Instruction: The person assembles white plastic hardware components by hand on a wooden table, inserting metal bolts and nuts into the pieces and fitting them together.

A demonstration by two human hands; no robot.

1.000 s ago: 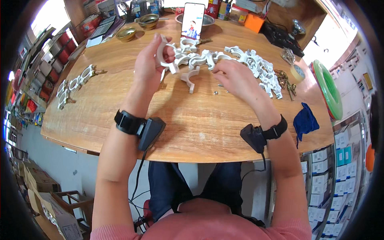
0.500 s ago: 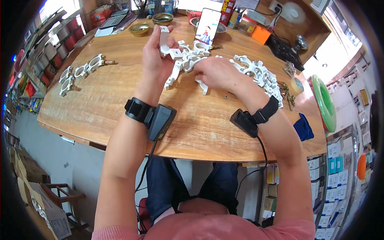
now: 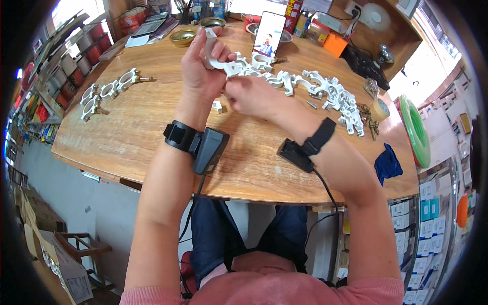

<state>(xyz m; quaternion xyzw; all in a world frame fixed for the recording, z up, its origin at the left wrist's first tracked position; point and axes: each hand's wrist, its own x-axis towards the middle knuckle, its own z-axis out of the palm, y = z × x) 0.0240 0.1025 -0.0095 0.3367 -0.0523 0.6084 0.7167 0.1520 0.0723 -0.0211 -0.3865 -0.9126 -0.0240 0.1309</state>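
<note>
White plastic pipe clamp (image 3: 219,60), curved with a long straight tab, is up above the wooden counter (image 3: 152,122). Left hand (image 3: 201,68) wraps closed around it; right hand (image 3: 249,94) pinches its lower end, fingers together.

A white plastic pipe clamp (image 3: 222,60), with a curved C-shaped jaw and a straight flat stem pointing up, is raised above the table (image 3: 152,127). The left hand (image 3: 199,71) clasps its stem, while the right hand (image 3: 249,96) pinches its lower curved end.
</note>
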